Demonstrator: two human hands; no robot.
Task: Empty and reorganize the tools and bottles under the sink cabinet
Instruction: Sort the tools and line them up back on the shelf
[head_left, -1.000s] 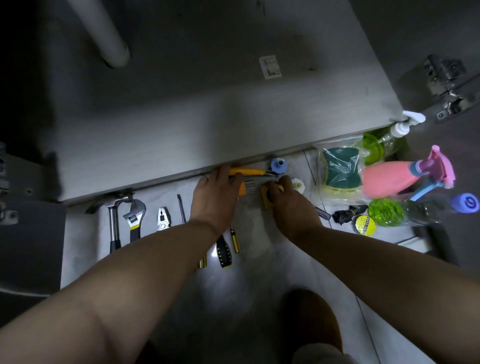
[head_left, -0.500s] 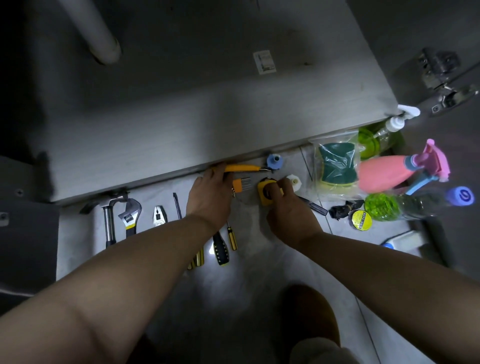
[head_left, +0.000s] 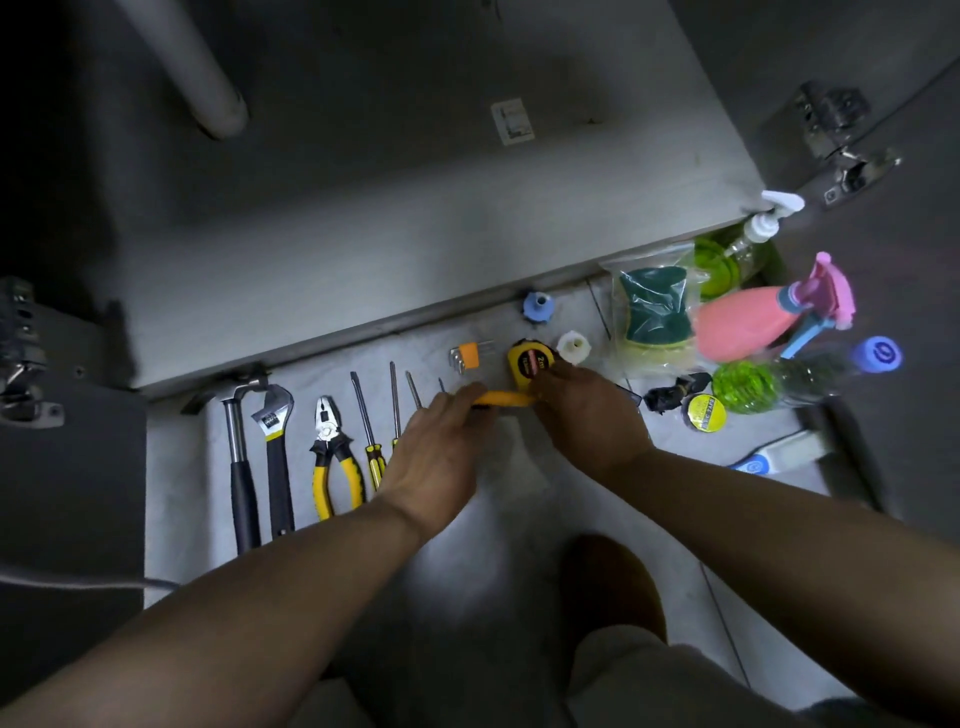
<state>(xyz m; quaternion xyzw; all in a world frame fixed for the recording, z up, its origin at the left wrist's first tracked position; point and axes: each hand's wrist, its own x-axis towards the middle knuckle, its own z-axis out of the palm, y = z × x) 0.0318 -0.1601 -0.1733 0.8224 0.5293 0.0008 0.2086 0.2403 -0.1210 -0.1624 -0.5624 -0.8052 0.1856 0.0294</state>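
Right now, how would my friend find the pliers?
Look at the floor in front of the open cabinet, where tools lie in a row. Third from the left, after the hammer and wrench, are the pliers. Only they have two yellow-and-black handles spread apart.

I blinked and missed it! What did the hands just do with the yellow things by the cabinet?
The left hand pulled the yellow utility knife back from the cabinet edge, toward the person. The right hand let go of the yellow tape measure and now grips the knife's other end. The hammer, adjustable wrench, pliers and pink spray bottle stayed where they were.
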